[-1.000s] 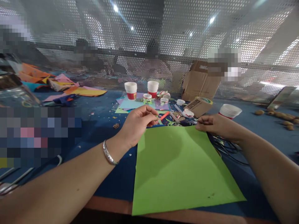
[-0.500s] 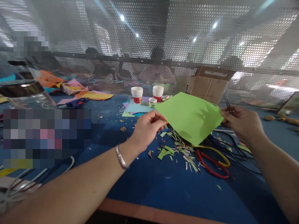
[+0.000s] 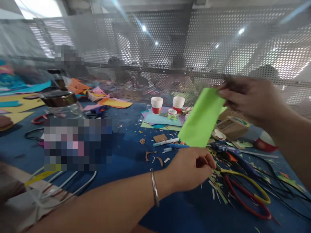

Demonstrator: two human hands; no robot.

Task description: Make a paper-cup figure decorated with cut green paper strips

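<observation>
My right hand (image 3: 245, 94), raised over the right of the table, pinches the upper corner of a sheet of light green paper (image 3: 201, 119). The sheet hangs tilted and looks narrow from here. Something thin and dark shows blurred at the same fingertips; its kind is unclear. Just below the sheet's lower edge, my left hand (image 3: 193, 168) is closed, thumb and fingers pressed together over paper scraps (image 3: 218, 191). Whatever lies between them, if anything, is too small to make out. Scissors with red and yellow handles (image 3: 261, 197) lie to its right.
Stacked paper cups (image 3: 156, 105) stand behind coloured sheets (image 3: 157, 119). A pen (image 3: 166, 141) and cardboard bits (image 3: 160, 138) lie mid-table. Dark cables (image 3: 277, 181) run along the right. At left are a lidded glass jar (image 3: 63, 106), orange paper (image 3: 79, 86) and another person's hand (image 3: 5, 122).
My right hand has lifted, swinging the green paper from a broad, flat view to a narrow, hanging one. My left hand has moved right and down. The view has shifted left.
</observation>
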